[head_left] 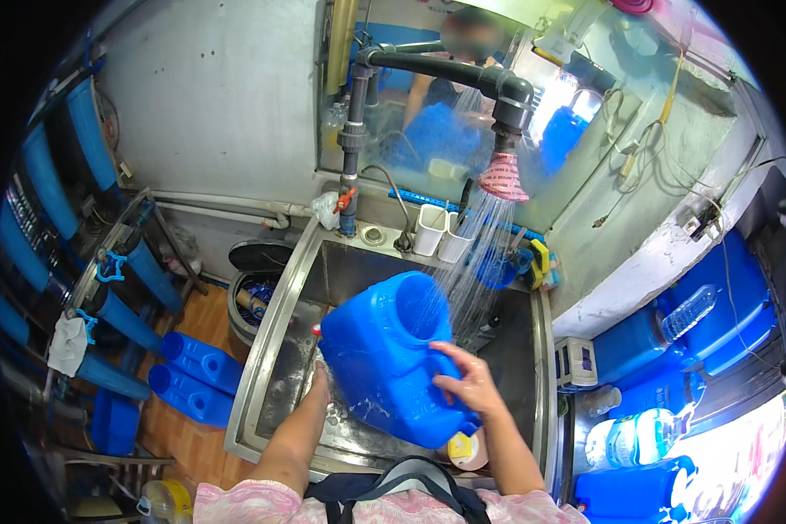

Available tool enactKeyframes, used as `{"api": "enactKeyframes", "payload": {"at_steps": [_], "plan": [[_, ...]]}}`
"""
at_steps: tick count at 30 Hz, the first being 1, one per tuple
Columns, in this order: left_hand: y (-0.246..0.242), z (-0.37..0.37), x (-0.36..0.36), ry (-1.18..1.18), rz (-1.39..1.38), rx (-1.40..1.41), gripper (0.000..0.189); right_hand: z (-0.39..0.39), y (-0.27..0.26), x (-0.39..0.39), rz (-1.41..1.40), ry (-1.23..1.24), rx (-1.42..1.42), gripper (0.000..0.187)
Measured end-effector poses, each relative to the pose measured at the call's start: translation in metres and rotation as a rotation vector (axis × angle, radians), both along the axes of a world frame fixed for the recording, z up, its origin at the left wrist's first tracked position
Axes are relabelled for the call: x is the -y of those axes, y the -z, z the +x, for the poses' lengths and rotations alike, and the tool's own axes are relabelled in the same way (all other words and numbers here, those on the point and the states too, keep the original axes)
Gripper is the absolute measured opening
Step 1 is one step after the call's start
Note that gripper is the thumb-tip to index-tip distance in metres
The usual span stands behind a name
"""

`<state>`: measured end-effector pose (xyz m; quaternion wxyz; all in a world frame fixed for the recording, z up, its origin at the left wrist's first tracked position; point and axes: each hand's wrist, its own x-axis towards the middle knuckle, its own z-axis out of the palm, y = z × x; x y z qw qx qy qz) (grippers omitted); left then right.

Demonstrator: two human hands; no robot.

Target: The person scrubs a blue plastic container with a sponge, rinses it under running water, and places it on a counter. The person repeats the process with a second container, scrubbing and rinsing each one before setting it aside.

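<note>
A blue plastic water jug (380,373) is tilted over the stainless steel sink (245,393), its wide mouth towards the falling water. My right hand (468,380) grips the jug's handle. On the jug's left side, my left hand (324,383) supports it, the fingers mostly hidden. Water streams from a shower outlet wrapped in pink printed material (503,177) and falls around the jug's mouth. A small red fitting (316,329) shows at the jug's left edge. Below the right wrist, a round container with a yellow label (462,447) is partly covered by the jug.
A dark pipe (426,65) with a red-orange valve handle (344,200) arches over the sink. White holders (430,229) and a yellow sponge (539,262) line the back ledge. Blue jugs (200,396) stand on the floor at left; more containers (635,494) crowd the right side.
</note>
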<state>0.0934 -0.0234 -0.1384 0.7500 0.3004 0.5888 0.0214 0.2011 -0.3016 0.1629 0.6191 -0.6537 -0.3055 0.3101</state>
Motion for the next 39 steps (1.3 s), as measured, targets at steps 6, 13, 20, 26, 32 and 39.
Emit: {"api": "enactKeyframes", "payload": {"at_steps": [6, 13, 20, 26, 32, 39], "plan": [[-0.058, 0.012, -0.018, -0.127, 0.024, 0.617, 0.094, 0.046, 0.026, 0.062, -0.005, 0.471, 0.421, 0.06], [-0.182, 0.003, -0.054, 0.41, 0.7, 0.523, 0.07, 0.075, 0.169, 0.093, -0.534, 0.812, 0.392, 0.079], [-0.318, -0.014, -0.069, 0.599, 1.01, 0.742, 0.045, 0.059, 0.26, 0.059, 0.238, 0.595, -0.741, 0.048], [-0.378, 0.027, -0.056, 0.829, 0.99, 1.046, 0.048, 0.022, 0.256, 0.048, 0.274, 0.626, -0.955, 0.047], [-0.388, 0.108, -0.015, 1.189, 1.076, 1.0, 0.055, 0.008, 0.232, 0.086, 0.216, 0.72, -0.854, 0.047], [-0.395, 0.174, 0.068, 0.949, 1.673, 0.781, 0.059, 0.003, 0.222, 0.123, 0.192, 0.798, -0.813, 0.046]]}}
